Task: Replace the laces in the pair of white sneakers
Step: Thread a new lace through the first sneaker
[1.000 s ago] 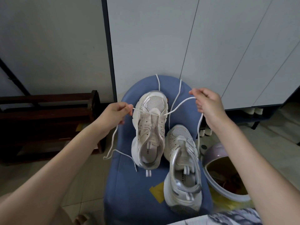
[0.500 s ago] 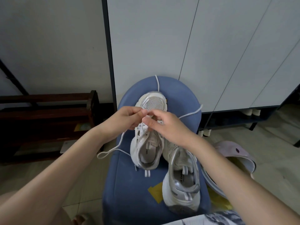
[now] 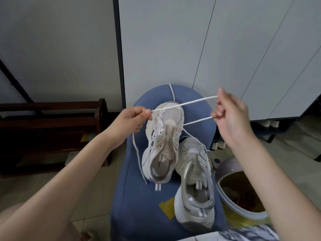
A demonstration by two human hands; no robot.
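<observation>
The hands have moved apart: the left hand and right hand are pinching the lace above the sneaker; at 4 o'clock, a bin is holding dark contents.

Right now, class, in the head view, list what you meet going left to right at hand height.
Wooden rack → left hand → sneaker being laced → right hand → cabinet base.

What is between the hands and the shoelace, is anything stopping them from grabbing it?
Nothing is. The left hand already pinches the white lace, and the right hand pinches it too. The lace stretches between them above the toe of the left sneaker on the blue chair.
</observation>
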